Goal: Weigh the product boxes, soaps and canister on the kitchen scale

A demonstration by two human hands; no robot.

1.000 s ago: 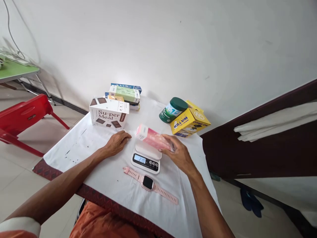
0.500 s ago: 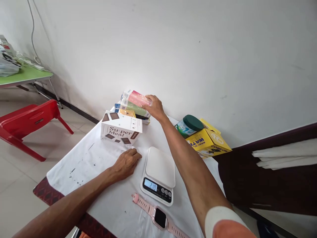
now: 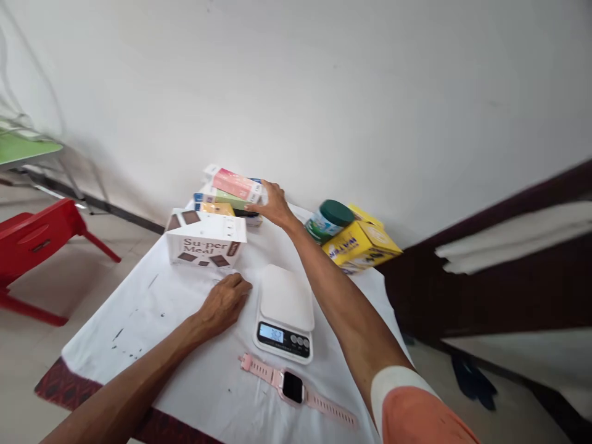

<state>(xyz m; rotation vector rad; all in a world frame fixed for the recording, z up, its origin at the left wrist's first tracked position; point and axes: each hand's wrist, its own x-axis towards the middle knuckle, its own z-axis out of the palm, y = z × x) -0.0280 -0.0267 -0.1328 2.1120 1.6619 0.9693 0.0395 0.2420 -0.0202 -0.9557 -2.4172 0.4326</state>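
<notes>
At the back of the cloth-covered table, my right hand [image 3: 274,205] spans the near end of a pink-and-white box [image 3: 235,183]. Its thumb and fingers are spread wide at the box's edges, touching it. That box lies on a green-and-white box [image 3: 226,198], with more boxes beneath. My left hand [image 3: 226,301] rests on the cloth with its fingers curled in, and nothing shows in it. Between it and my right forearm sits a white kitchen scale [image 3: 285,299] with a bare platform and a lit, blurred display. A white "Su-per Meal" box [image 3: 206,240] stands beyond my left hand.
A pink-strapped smartwatch [image 3: 292,387] lies in front of the scale. Right of my right forearm are a dark-green-lidded tub [image 3: 328,221] and a yellow box [image 3: 363,246]. A red chair [image 3: 50,237] stands left of the table [image 3: 106,345], and the wall is behind it.
My right hand has slid to the pink-and-white box's end and spread wider, so the end face now shows. The scale display's digits have changed. My view has shifted; my left hand stays put.
</notes>
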